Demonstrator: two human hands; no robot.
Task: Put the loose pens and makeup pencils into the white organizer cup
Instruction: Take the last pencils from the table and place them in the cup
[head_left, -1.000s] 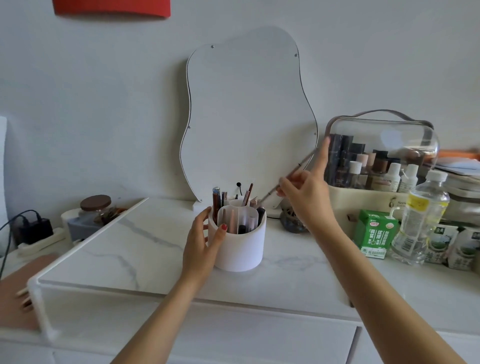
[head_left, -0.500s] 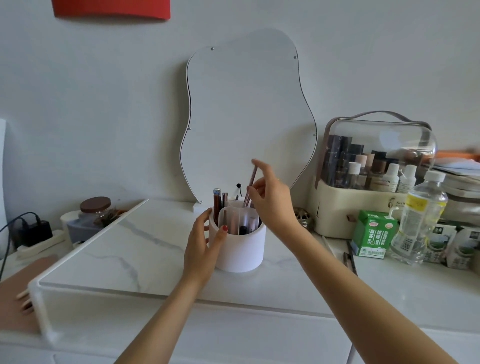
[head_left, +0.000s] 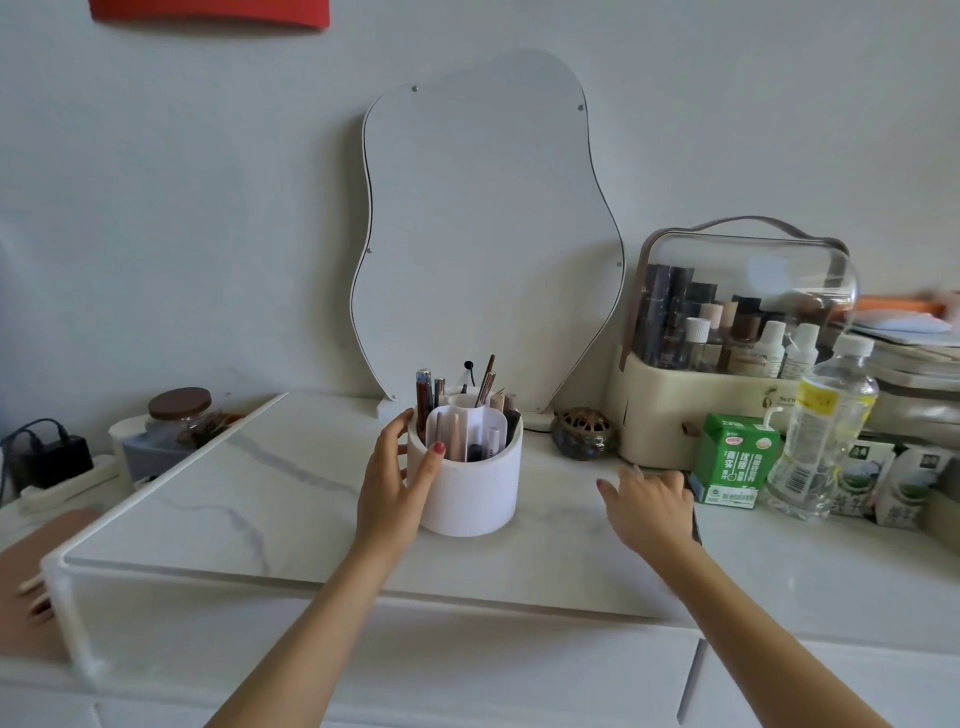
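Observation:
The white organizer cup (head_left: 475, 499) stands in the middle of the marble top, with several pens and makeup pencils (head_left: 485, 384) upright in its compartments. My left hand (head_left: 389, 483) grips the cup's left side, thumb on the front rim. To the right, my right hand (head_left: 649, 504) is low over the tabletop with its fingers spread and nothing visibly held. A dark loose pen (head_left: 696, 522) lies on the table along that hand's right edge, mostly hidden by it.
A wavy mirror (head_left: 488, 234) leans on the wall behind the cup. An ornate small pot (head_left: 582, 434), a clear-lidded cosmetics case (head_left: 670, 421), a green carton (head_left: 732, 462) and a water bottle (head_left: 821, 431) crowd the right. A brown-lidded jar (head_left: 179, 410) sits left.
My right hand put the brown pencil into the cup, let go, and dropped right to the tabletop by the loose pen. My left hand stayed on the cup.

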